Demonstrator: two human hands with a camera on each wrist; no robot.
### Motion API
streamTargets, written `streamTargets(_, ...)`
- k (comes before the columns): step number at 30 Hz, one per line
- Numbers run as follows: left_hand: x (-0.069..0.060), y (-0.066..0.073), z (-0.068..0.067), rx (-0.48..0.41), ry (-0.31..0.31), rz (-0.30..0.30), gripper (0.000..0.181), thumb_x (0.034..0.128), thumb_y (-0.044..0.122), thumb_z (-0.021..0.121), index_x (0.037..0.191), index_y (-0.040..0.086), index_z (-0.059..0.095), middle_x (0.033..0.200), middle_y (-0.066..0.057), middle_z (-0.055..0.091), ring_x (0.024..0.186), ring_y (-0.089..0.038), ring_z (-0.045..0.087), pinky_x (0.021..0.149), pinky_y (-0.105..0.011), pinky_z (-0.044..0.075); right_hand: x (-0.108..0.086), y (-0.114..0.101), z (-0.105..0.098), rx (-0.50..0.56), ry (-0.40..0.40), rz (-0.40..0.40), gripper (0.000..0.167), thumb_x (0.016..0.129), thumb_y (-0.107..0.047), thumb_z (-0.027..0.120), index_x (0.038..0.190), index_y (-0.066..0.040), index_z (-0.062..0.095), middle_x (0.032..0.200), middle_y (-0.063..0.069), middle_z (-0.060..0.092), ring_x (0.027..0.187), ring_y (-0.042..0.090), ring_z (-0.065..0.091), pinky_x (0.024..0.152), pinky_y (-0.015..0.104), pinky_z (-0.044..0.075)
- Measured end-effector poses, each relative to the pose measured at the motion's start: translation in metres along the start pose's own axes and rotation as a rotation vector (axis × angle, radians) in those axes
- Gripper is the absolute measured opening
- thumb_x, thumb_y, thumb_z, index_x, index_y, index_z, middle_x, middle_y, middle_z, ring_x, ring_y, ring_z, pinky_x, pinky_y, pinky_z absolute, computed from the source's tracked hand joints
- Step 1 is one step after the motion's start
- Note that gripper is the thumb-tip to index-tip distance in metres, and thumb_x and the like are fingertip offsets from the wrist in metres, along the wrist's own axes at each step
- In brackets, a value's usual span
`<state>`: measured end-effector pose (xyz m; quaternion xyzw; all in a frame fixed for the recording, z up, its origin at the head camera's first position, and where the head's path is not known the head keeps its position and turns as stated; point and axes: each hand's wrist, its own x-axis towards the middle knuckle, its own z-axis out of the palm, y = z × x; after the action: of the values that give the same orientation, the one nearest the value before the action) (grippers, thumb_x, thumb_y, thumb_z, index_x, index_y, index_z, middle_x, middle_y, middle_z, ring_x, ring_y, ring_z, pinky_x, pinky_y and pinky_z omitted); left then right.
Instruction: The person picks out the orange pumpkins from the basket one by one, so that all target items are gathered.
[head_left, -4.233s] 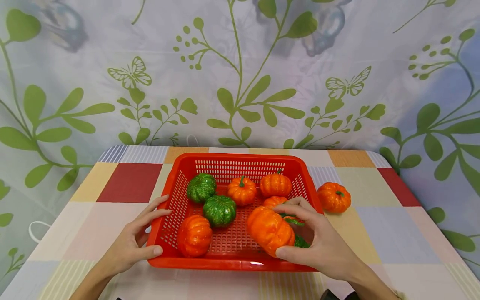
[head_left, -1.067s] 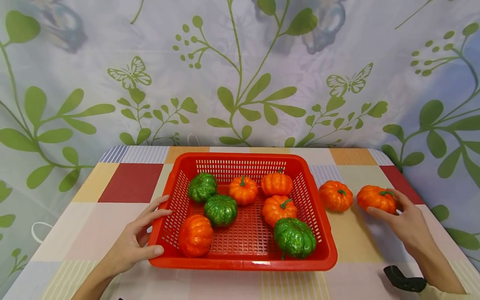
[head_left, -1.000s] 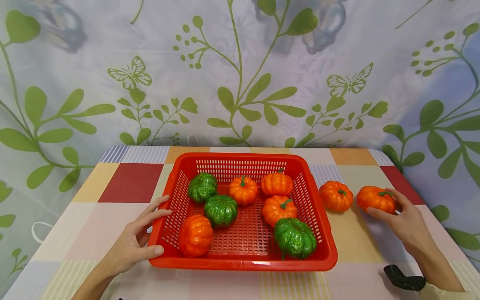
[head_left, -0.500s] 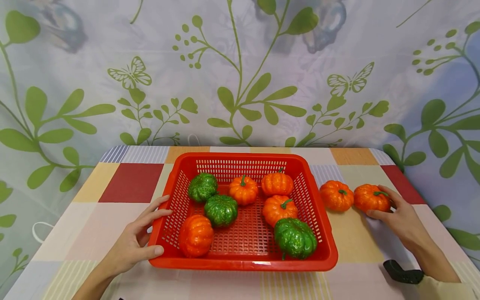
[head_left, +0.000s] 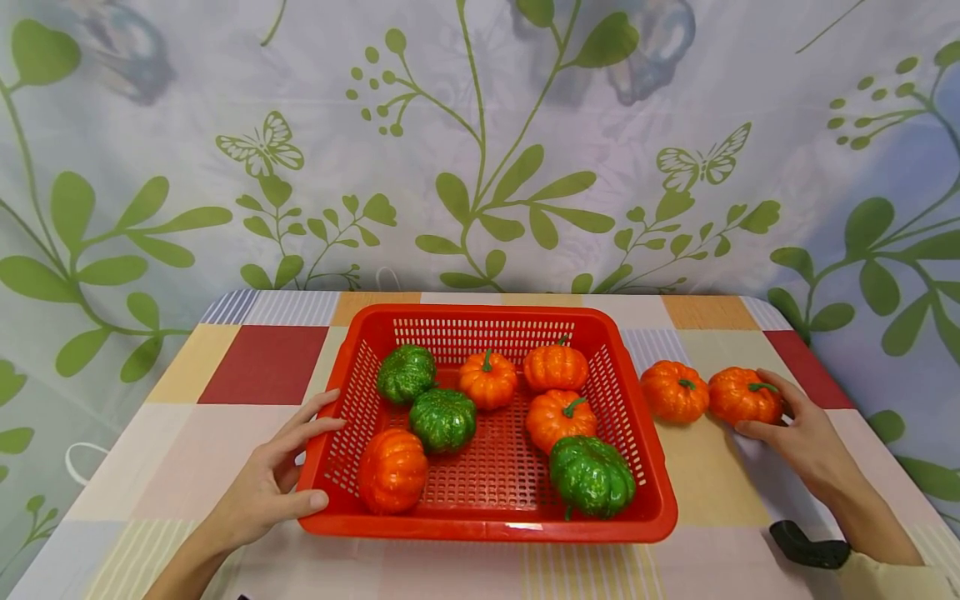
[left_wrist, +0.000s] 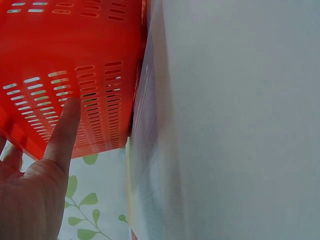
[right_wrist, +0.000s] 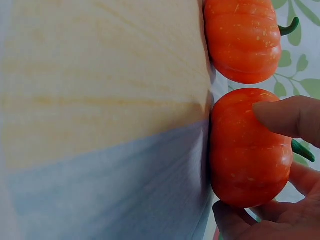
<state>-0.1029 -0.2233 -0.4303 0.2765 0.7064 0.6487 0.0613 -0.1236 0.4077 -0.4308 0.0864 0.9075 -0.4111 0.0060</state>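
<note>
My left hand (head_left: 273, 475) rests at the left side of a red plastic basket (head_left: 480, 529), fingertips on its rim. In the left wrist view, one straight finger (left_wrist: 65, 132) touches the slotted outer wall. To the right of the basket, my right hand (head_left: 806, 442) holds a small orange pumpkin (head_left: 742, 396) on the table, thumb on one side and fingers on the other. The right wrist view shows this pumpkin (right_wrist: 252, 150) with a narrow gap to another orange pumpkin (right_wrist: 245, 40), which stands between it and the basket.
Several orange pumpkins (head_left: 392, 471) and three green pumpkins (head_left: 592, 475) lie in the basket. A patchwork-patterned cloth (head_left: 258, 367) covers the table. Behind its far edge hangs a leaf-print curtain (head_left: 337, 125). A black strap piece (head_left: 808, 546) sits by my right wrist.
My right hand has carried the orange pumpkin from over the basket to the table at the right, then slid it slightly left toward the other pumpkin. My left hand has stayed put.
</note>
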Motion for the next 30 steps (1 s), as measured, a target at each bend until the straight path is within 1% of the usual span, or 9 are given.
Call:
streamTargets(4, 0.000, -0.001, 0.000, -0.005, -0.002, 0.009, 0.064, 0.0774, -0.013, 0.064, 0.138, -0.011, 0.044, 0.160, -0.014, 0.017, 0.138, -0.014, 0.031, 0.086, -0.039, 0.056, 0.000, 0.000, -0.001, -0.002, -0.007, 0.000, 0.083, 0.094, -0.019, 0.066, 0.156, -0.004, 0.013, 0.149, 0.035, 0.020, 0.123, 0.052, 0.027, 0.100, 0.064, 0.032)
streamTargets(8, 0.000, 0.000, 0.000, -0.002, 0.000, 0.004, 0.063, 0.0776, -0.013, 0.064, 0.138, -0.010, 0.044, 0.160, -0.014, 0.017, 0.138, -0.014, 0.031, 0.086, -0.039, 0.056, 0.000, 0.000, -0.001, 0.009, -0.016, -0.009, 0.087, 0.093, -0.020, 0.068, 0.157, -0.004, 0.011, 0.150, 0.034, 0.019, 0.121, 0.046, 0.029, 0.099, 0.054, 0.035)
streamTargets(14, 0.000, 0.000, 0.000, 0.004, -0.001, 0.003, 0.063, 0.0779, -0.013, 0.064, 0.138, -0.010, 0.044, 0.160, -0.014, 0.017, 0.139, -0.014, 0.031, 0.086, -0.039, 0.056, -0.003, -0.003, -0.004, 0.087, -0.014, 0.005, 0.092, 0.093, -0.024, 0.069, 0.157, -0.006, 0.006, 0.157, 0.034, 0.007, 0.131, 0.058, 0.018, 0.106, 0.073, 0.018)
streamTargets(16, 0.000, 0.000, 0.000, 0.002, -0.001, 0.003, 0.063, 0.0780, -0.013, 0.064, 0.138, -0.010, 0.044, 0.160, -0.015, 0.017, 0.139, -0.014, 0.031, 0.086, -0.039, 0.056, -0.005, -0.004, -0.005, 0.078, 0.010, 0.000, 0.091, 0.093, -0.026, 0.070, 0.157, -0.005, 0.008, 0.158, 0.032, 0.008, 0.134, 0.058, 0.017, 0.117, 0.050, 0.022)
streamTargets(19, 0.000, 0.000, 0.000, 0.000, -0.003, 0.003, 0.063, 0.0780, -0.013, 0.064, 0.138, -0.010, 0.044, 0.160, -0.015, 0.017, 0.139, -0.014, 0.031, 0.086, -0.039, 0.056, -0.011, -0.006, -0.007, 0.055, 0.040, -0.006, 0.090, 0.093, -0.029, 0.069, 0.157, -0.004, 0.011, 0.159, 0.030, 0.007, 0.138, 0.056, 0.014, 0.119, 0.037, 0.018)
streamTargets(23, 0.000, 0.000, 0.000, -0.001, -0.004, -0.004, 0.063, 0.0783, -0.013, 0.064, 0.138, -0.009, 0.044, 0.160, -0.014, 0.017, 0.139, -0.014, 0.031, 0.086, -0.040, 0.056, -0.021, -0.011, -0.011, -0.003, 0.059, -0.039, 0.088, 0.093, -0.030, 0.069, 0.157, -0.003, 0.015, 0.158, 0.030, 0.011, 0.139, 0.055, 0.012, 0.117, 0.052, 0.011)
streamTargets(26, 0.000, 0.001, 0.001, -0.003, -0.005, -0.001, 0.063, 0.0782, -0.013, 0.064, 0.138, -0.010, 0.044, 0.160, -0.015, 0.016, 0.138, -0.014, 0.031, 0.086, -0.039, 0.056, -0.028, -0.019, -0.011, -0.032, 0.088, -0.092, 0.085, 0.092, -0.027, 0.071, 0.156, -0.003, 0.020, 0.158, 0.028, 0.014, 0.143, 0.048, 0.012, 0.116, 0.022, 0.015)
streamTargets(28, 0.000, 0.001, 0.001, -0.004, -0.007, 0.010, 0.063, 0.0778, -0.014, 0.063, 0.138, -0.011, 0.043, 0.160, -0.016, 0.016, 0.139, -0.014, 0.031, 0.086, -0.039, 0.056, -0.033, -0.027, -0.011, -0.043, 0.115, -0.134, 0.082, 0.091, -0.024, 0.073, 0.155, -0.004, 0.026, 0.159, 0.024, 0.018, 0.147, 0.034, 0.014, 0.102, 0.002, 0.015)
streamTargets(30, 0.000, 0.001, 0.001, -0.005, -0.008, 0.017, 0.063, 0.0774, -0.015, 0.063, 0.137, -0.011, 0.044, 0.160, -0.017, 0.016, 0.139, -0.014, 0.031, 0.087, -0.039, 0.056, -0.037, -0.038, -0.010, -0.045, 0.135, -0.182, 0.079, 0.089, -0.020, 0.075, 0.154, -0.006, 0.031, 0.159, 0.019, 0.023, 0.147, 0.017, 0.016, 0.092, -0.006, 0.017)
